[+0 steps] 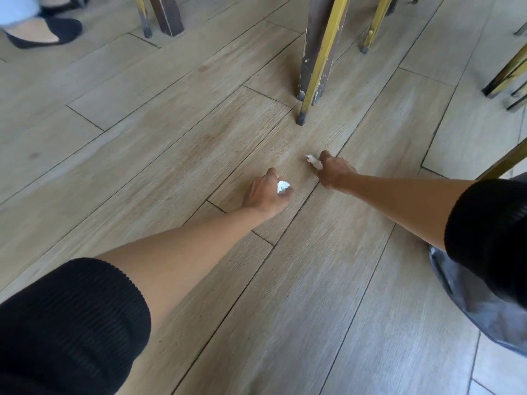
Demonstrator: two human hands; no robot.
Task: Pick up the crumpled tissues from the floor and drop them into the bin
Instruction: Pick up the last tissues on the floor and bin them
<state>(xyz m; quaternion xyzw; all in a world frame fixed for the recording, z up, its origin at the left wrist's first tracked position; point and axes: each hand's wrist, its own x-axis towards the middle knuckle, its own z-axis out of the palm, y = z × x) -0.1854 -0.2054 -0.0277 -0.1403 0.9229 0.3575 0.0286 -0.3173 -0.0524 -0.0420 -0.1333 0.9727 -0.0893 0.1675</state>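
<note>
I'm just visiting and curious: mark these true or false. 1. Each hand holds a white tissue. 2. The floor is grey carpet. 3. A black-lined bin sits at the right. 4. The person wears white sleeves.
1. True: the left hand grips one crumpled white tissue, the right hand another.
2. False: pale wood-look floor planks.
3. True: a bin with black liner is at the right edge.
4. False: the sleeves are black.

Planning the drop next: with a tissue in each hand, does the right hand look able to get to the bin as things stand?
Probably yes. The right hand, gripping its tissue, has bare floor between it and the black-lined bin under that forearm. The chair leg stands farther away, not between.
</note>
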